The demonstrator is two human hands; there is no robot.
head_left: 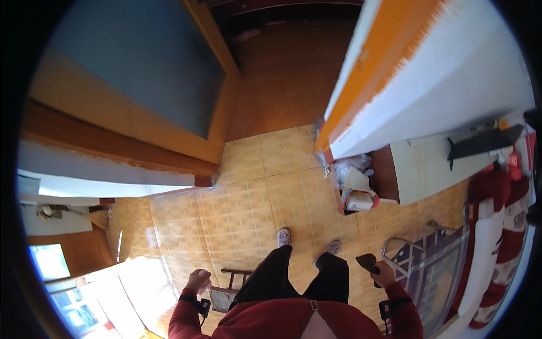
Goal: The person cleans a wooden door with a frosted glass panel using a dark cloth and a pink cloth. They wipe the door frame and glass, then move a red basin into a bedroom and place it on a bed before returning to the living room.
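My right hand is closed around a dark object with a broad rounded end. Its lower part pokes out below my fingers, and its exact kind is unclear. On the other side, my left hand is held low with curled fingers; a pale pinkish patch shows there, but I cannot make out what it is. Beside that hand stands a small wooden stool with a woven seat. My feet in patterned shoes are apart on the tiled floor.
Ahead is a doorway with a dark wooden floor beyond; a glass-panelled door stands at its left. An open box of bags and papers sits by a white-topped cabinet. A metal-framed rack and red sofa lie right.
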